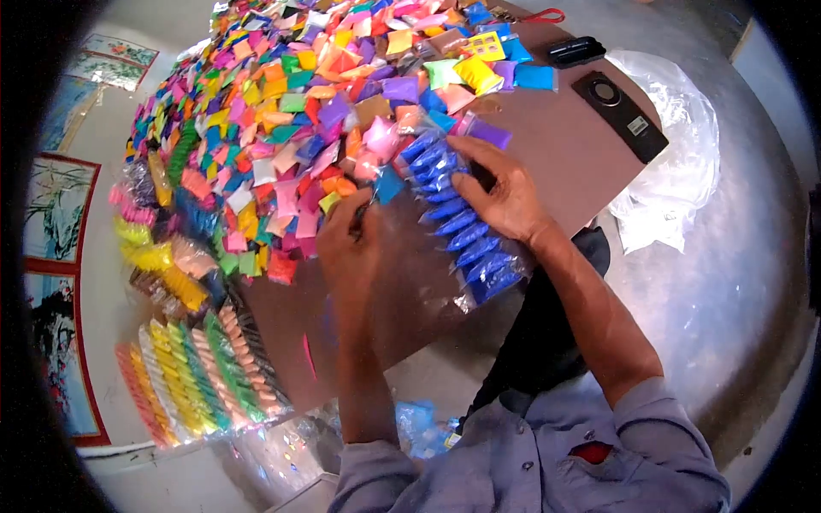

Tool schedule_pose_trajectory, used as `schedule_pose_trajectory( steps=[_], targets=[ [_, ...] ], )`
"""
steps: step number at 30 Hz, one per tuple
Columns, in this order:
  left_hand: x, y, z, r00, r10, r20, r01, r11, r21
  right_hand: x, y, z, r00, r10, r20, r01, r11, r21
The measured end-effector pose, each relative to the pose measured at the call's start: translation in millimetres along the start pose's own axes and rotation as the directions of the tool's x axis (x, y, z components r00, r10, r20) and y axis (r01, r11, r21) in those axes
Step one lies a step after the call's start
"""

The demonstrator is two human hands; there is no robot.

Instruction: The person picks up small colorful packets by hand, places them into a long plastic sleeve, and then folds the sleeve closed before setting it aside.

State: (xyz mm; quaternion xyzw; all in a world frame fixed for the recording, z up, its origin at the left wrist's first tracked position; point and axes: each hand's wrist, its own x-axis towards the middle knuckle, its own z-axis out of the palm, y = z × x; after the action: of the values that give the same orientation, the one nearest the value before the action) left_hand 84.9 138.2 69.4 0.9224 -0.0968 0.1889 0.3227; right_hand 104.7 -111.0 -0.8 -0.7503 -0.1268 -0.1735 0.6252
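Note:
My right hand lies over the upper end of a row of overlapping dark-blue packets, its thumb and index finger closed on them. The row slants across the brown table toward its front edge. My left hand is closed, slightly blurred, to the left of that row, with something small and dark at its fingertips that I cannot make out. Just beyond those fingertips is a teal-blue packet, at the near edge of a big heap of small coloured packets.
Several neat rows of packets line the table's left corner. A pink strip lies on the brown tabletop. At the right are a black device with a round dial, a black case and, beyond the edge, clear plastic bags.

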Motion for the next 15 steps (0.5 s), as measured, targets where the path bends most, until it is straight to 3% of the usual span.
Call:
schedule_pose_trajectory(
  steps=[3, 5, 9, 11, 15],
  targets=[
    [-43, -30, -51, 0.993, -0.12, -0.017, 0.12, 0.992, 0.026, 0, 2, 0, 1.0, 0.026, -0.011, -0.026, 0.999, 0.021],
    [-69, -45, -81, 0.953, -0.301, -0.02, 0.293, 0.904, 0.311, 0, 1, 1, 0.999, 0.034, -0.011, -0.034, 0.999, 0.03],
    [-117, -91, -99, 0.877, -0.479, 0.037, 0.438, 0.829, 0.348, -1, 1, 1, 0.998, 0.06, -0.003, -0.059, 0.997, 0.042],
    [-122, -91, -94, 0.861, -0.504, 0.072, 0.505, 0.863, 0.004, -1, -1, 0, 0.998, 0.067, -0.002, -0.067, 0.997, 0.027],
    [-120, -84, -92, 0.803, -0.553, 0.222, 0.594, 0.774, -0.219, 0, -6, -3, 0.993, 0.116, 0.001, -0.116, 0.993, -0.006]
  ],
)
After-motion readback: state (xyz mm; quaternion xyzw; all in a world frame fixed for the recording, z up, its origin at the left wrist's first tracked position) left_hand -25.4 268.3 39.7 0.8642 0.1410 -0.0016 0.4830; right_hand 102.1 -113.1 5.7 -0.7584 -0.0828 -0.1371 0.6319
